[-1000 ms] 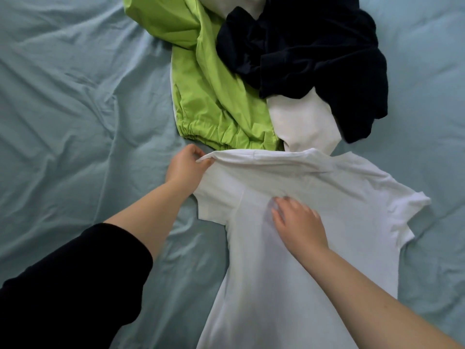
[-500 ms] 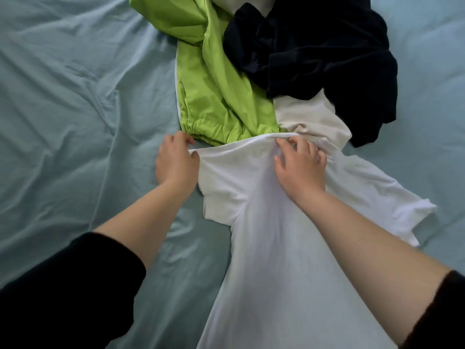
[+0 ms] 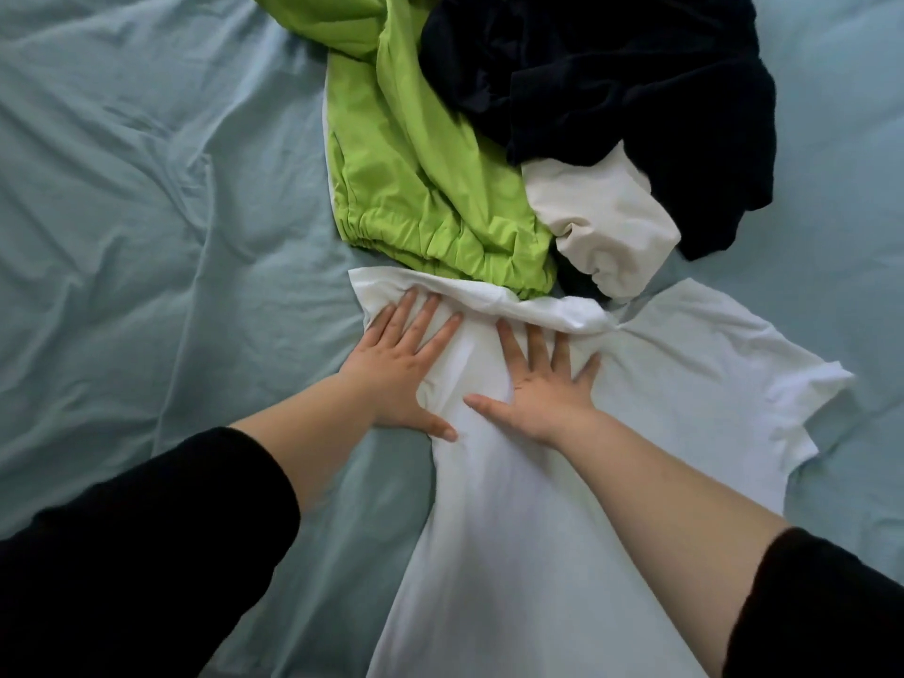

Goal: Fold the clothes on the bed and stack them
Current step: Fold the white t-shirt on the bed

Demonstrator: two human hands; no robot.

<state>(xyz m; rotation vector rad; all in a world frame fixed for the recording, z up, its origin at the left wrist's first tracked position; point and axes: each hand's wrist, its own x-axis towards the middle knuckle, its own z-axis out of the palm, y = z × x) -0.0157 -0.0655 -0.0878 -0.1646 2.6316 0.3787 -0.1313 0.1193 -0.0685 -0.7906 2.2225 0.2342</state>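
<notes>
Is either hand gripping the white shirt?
No: the left hand and right hand both lie flat, fingers spread, pressing on the white shirt.

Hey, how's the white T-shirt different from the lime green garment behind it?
The white T-shirt is spread out nearest the person; the lime green garment lies bunched in the pile beyond it. Both the left hand and the right hand press flat on the T-shirt; neither touches the green garment. The green garment is partly under a dark navy garment; the T-shirt is not. Both rest on the pale blue sheet.
</notes>
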